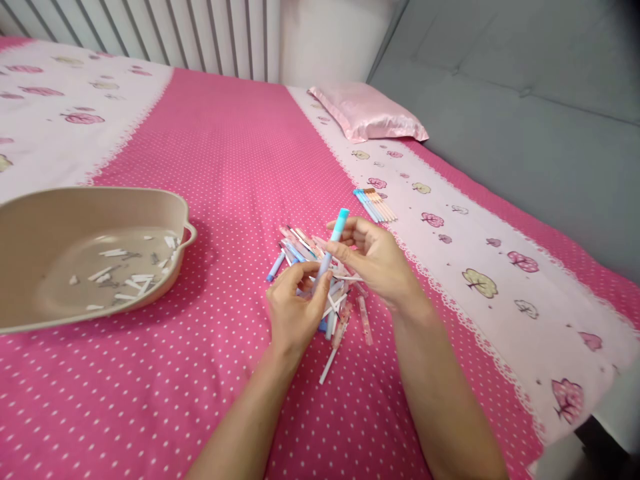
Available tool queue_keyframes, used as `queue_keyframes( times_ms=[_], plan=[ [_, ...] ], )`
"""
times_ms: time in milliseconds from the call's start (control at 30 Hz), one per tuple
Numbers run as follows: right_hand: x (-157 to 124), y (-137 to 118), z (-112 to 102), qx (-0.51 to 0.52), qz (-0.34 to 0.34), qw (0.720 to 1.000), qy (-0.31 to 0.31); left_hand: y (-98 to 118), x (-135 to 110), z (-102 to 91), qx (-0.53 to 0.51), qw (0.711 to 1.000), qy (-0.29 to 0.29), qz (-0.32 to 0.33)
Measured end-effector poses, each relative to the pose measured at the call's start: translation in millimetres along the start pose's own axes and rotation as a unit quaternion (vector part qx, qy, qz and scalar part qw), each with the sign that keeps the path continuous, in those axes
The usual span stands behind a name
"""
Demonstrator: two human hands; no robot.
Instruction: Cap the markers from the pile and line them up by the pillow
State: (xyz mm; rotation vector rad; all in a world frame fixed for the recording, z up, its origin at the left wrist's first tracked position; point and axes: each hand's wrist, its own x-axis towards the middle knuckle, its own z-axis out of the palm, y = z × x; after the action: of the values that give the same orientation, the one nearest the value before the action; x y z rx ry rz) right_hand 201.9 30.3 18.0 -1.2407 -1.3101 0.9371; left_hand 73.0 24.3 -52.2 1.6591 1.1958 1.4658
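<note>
Blue-capped pen [332,250] is pinched between both hands, held tilted, cap end up and away from the body, just above the pile [320,287]. L hand [295,307]: fingers curled shut around the lower barrel, thumb on top. R hand [375,257]: fingers half closed, tips on the upper barrel near the cap; a thin white stick also seems to run under its fingertips, can't tell if it's gripped.

Progress, my read: partway. Loose pens + white sticks are heaped directly under and just ahead of the hands, uncounted, prob most of the work left. Finished-looking row [376,204] of blue and peach pens lies neatly side by side, beyond the R hand, a bit to its right, apart from the pile. Tan basin [150,200] sits well left of the L hand w/ white scraps and small bits scattered on its bottom.

All on pink dotted bedsheet [225,167]. Pink pillow [367,113] far ahead of the R hand, grey sofa [525,100] further right.
</note>
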Motion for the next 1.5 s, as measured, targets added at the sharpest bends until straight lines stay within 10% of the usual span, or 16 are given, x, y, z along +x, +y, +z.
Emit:
queue_keyframes(
  times_ms=[467, 1133, 1500],
  plan=[
    [-3.3, -3.0, -7.1, 0.156, 0.083, 0.977, -0.121, 4.1, 1.8, -3.2, -0.184, 0.966, -0.159, -0.085],
    [-1.1, -3.5, -1.7, 0.089, 0.097, 0.991, -0.022, 14.1, 4.1, 0.6, -0.183, 0.975, -0.09, -0.089],
    [-1.9, -4.5, -7.9, 0.183, 0.115, 0.97, -0.112, 15.1, 6.0, -2.7, -0.192, 0.969, -0.096, -0.122]
  ],
)
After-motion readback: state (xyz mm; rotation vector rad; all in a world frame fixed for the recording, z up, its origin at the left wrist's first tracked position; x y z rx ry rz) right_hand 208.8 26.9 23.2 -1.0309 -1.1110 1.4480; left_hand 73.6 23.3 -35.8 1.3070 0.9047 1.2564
